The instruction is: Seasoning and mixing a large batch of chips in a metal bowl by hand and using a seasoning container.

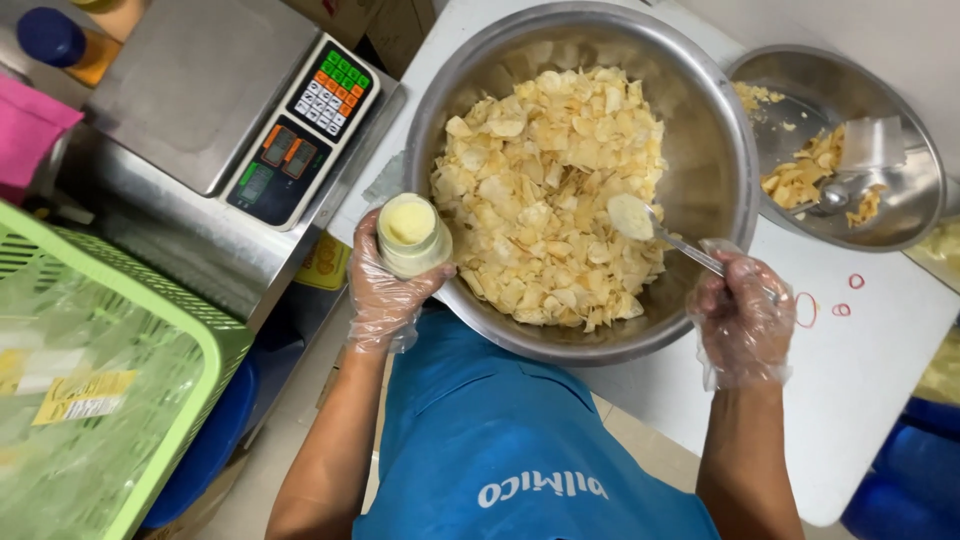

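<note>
A white table holds a large steel bowl of pale chips, beside a scale and green basket. The gloved left hand wraps a cream-filled jar at the bowl's rim; the gloved right hand grips a spoon over the chips.

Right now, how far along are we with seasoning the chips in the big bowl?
Done: the big steel bowl is heaped with chips, and the jar stands open. In hand: the left hand holds the jar of pale yellow powder at the rim; the right hand holds a spoon, loaded, over the chips. Left: that spoonful is not yet tipped out; how much powder the chips already carry I cannot tell.
</note>
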